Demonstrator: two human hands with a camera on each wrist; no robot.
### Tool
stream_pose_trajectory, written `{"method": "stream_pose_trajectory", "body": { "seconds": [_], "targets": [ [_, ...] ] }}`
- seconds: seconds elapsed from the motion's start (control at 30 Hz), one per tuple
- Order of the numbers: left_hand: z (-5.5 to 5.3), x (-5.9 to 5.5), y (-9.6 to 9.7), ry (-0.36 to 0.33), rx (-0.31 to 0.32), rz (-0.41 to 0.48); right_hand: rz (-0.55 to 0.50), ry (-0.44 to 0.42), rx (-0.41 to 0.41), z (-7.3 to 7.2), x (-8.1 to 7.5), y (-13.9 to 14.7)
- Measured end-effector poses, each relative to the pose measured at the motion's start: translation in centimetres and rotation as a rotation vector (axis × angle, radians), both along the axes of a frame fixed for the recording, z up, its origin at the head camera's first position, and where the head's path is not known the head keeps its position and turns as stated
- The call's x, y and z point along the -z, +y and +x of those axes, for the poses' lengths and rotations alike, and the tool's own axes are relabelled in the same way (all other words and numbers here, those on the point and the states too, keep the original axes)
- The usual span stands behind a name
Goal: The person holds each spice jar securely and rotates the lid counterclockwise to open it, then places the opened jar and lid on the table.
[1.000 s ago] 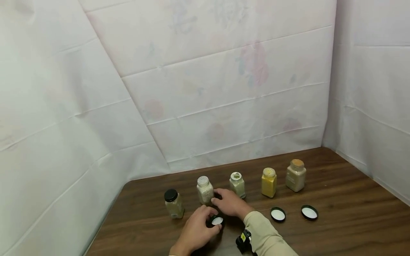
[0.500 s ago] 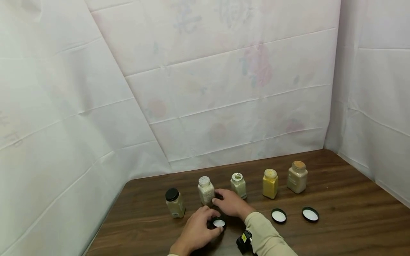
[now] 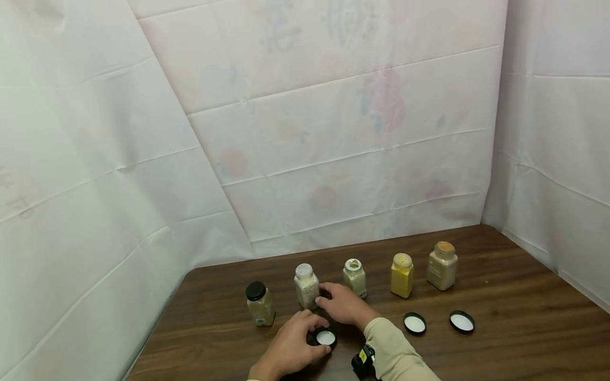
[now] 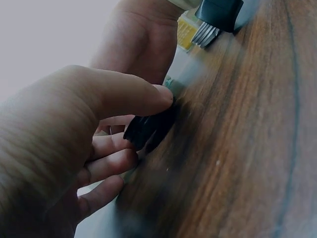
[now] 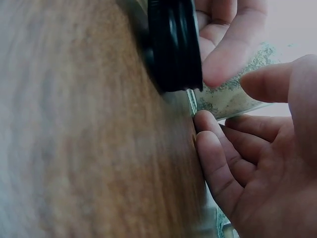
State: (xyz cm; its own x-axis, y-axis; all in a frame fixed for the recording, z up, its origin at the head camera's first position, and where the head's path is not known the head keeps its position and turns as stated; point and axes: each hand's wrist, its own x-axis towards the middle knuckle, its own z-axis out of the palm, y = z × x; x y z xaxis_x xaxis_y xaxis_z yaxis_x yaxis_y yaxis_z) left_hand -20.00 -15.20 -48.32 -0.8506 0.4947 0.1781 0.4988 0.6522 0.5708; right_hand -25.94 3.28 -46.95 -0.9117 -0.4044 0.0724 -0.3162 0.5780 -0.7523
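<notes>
My left hand [image 3: 293, 344] pinches a black lid [image 3: 326, 338] between thumb and fingers. The lid lies on the table with its white inside facing up; in the left wrist view its dark rim [image 4: 151, 129] sits under the thumb. My right hand [image 3: 345, 304] rests on the table, loosely curved, its fingertips at the right side of a glass jar [image 3: 306, 288]. That jar stands upright, with pale speckled contents and a white perforated top. In the right wrist view the jar [image 5: 228, 101] shows beyond the gap between thumb and fingers; whether they touch it is unclear.
A black-capped jar [image 3: 260, 307] stands on the left. To the right are an open pale green jar [image 3: 355, 280], a yellow jar [image 3: 402, 278] and an orange-topped beige jar [image 3: 442, 267]. Two upturned lids [image 3: 414, 323] lie before them. White cloth [image 3: 333, 132] hangs behind the table.
The view has shifted slightly. The lid under the left hand has settled flatter on the table; the right hand has stayed beside the speckled jar.
</notes>
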Motion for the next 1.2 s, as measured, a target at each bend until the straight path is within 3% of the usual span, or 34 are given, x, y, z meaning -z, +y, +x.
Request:
{"method": "stream_pose_trajectory", "body": {
  "seconds": [0.23, 0.6, 0.8, 1.07, 1.2],
  "targets": [
    [0.3, 0.0, -0.4, 0.023, 0.037, 0.031, 0.009, 0.013, -0.007, 0.1, 0.1, -0.1],
    [-0.3, -0.2, -0.8, -0.063, 0.025, 0.192, -0.009, -0.003, -0.004, 0.1, 0.1, 0.1],
    [-0.1, -0.1, -1.1, 0.070, -0.025, 0.247, -0.003, 0.004, -0.001, 0.2, 0.1, 0.0],
    [-0.2, -0.1, -2.6, 0.302, -0.106, 0.415, -0.009, 0.032, 0.006, 0.2, -0.1, -0.3],
    [-0.5, 0.1, -3.1, 0.406, -0.148, 0.428, -0.010, 0.059, 0.021, 0.1, -0.1, -0.2]
  ]
}}
